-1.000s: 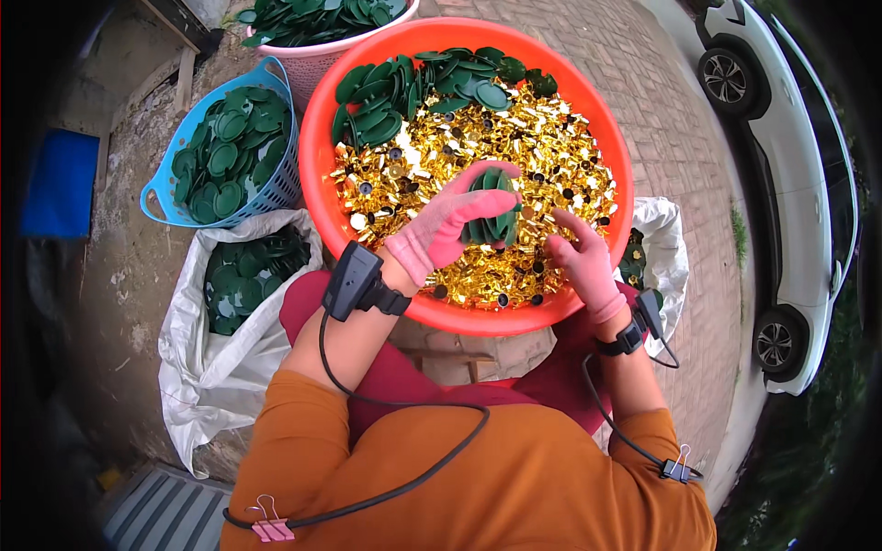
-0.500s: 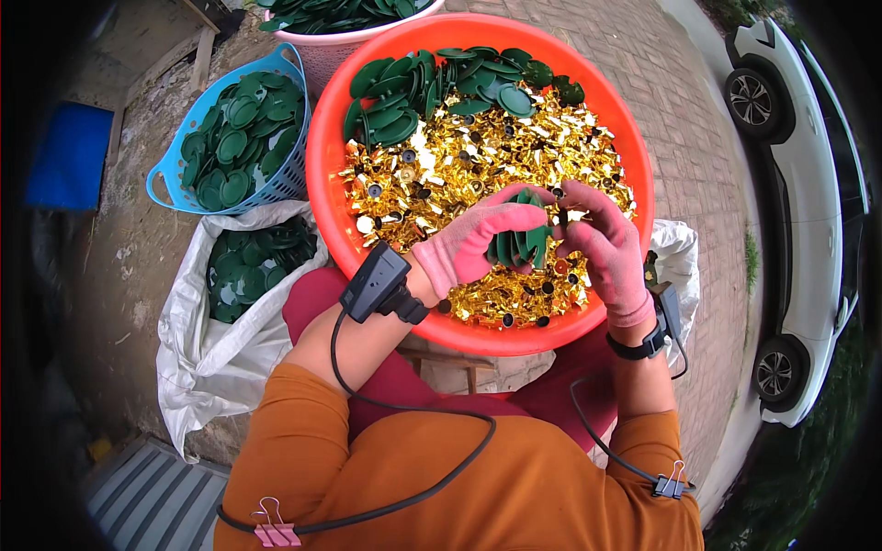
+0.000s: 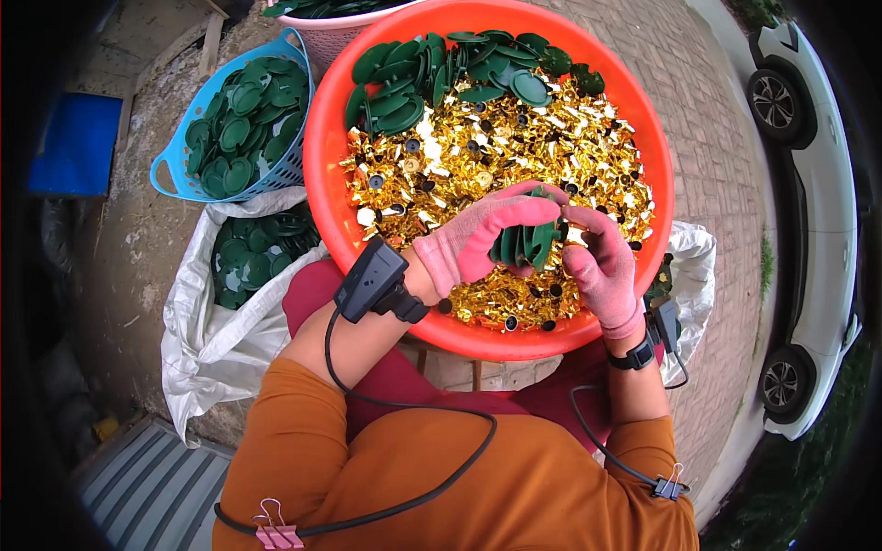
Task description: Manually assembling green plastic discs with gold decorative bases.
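My left hand (image 3: 482,234), in a pink glove, grips a small stack of green plastic discs (image 3: 524,244) held on edge. Close by its right side, my right hand (image 3: 606,275), also gloved, has thumb and forefinger brought together at the stack's edge; what they pinch is too small to make out. Both hands are over a large orange-red basin (image 3: 323,174). Shiny gold foil-like pieces (image 3: 524,151) fill it, with small black round caps (image 3: 412,145) scattered among them. More green discs (image 3: 395,103) are heaped along the basin's far side.
Left of the basin stand a blue basket (image 3: 287,173) and a white sack (image 3: 207,354), both holding green discs. A pink basket (image 3: 317,44) is behind. Another white sack (image 3: 695,266) lies at the right. A white car (image 3: 818,202) is parked beyond the brick paving (image 3: 712,156).
My right thumb and fingers have shifted slightly at the stack's edge. My left hand still holds the discs. The whole view has moved a little.
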Demonstrator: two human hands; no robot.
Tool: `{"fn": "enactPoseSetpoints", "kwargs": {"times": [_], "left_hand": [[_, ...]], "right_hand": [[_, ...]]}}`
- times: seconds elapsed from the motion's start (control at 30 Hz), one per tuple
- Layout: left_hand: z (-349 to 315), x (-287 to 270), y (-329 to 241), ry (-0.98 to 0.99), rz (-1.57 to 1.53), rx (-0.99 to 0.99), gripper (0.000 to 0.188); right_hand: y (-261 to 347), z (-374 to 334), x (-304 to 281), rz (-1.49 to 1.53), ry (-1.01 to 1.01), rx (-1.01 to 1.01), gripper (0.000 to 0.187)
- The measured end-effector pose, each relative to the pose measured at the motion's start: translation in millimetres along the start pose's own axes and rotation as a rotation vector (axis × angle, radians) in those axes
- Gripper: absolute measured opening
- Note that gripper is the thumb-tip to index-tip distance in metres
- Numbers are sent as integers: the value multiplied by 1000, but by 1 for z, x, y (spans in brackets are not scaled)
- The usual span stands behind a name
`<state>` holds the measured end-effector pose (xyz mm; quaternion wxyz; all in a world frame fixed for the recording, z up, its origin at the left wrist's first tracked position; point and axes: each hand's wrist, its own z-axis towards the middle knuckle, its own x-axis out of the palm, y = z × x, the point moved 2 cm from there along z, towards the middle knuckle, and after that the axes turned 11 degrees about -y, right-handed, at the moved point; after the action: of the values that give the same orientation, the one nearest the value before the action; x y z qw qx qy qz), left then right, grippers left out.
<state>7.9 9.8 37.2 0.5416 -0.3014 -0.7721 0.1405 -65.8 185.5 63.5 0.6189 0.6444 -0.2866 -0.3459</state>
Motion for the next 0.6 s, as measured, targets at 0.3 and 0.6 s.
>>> {"fn": "enactPoseSetpoints", "kwargs": {"times": [0.3,0.6], "left_hand": [[-12,-1,-8,-36,41,-19,39],[-26,12,-8,-243,1247,808,55]], "right_hand": [[-4,-4,0,-2,77,18,47],[-23,-15,23,-103,46,112,35]]}}
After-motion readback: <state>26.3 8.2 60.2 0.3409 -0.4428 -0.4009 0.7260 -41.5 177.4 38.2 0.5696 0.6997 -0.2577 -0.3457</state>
